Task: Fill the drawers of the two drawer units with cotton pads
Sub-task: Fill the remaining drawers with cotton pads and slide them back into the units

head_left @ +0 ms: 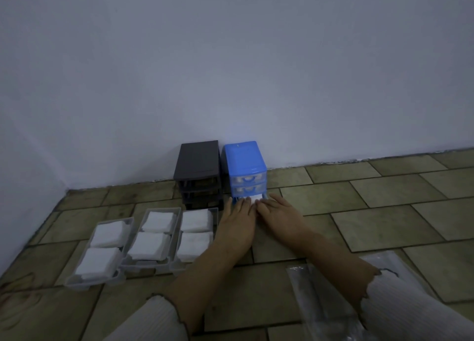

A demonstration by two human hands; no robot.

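Note:
A blue drawer unit (245, 165) stands against the wall beside a dark grey drawer unit (197, 166) whose slots hold no drawers. The blue unit's two upper drawers are in; its bottom drawer (264, 196) sticks out a little, with white cotton pads (254, 199) showing in it. My left hand (237, 219) and my right hand (279, 212) lie side by side with straight fingers touching the front of that bottom drawer. Three clear drawers (174, 234) lie on the floor to the left, each filled with stacks of white cotton pads (151, 244).
The floor (384, 222) is of olive tiles and meets a plain pale wall (230, 71) just behind the units. A crinkled clear plastic bag (323, 299) lies at the lower right under my right forearm. Both of my sleeves are white ribbed knit.

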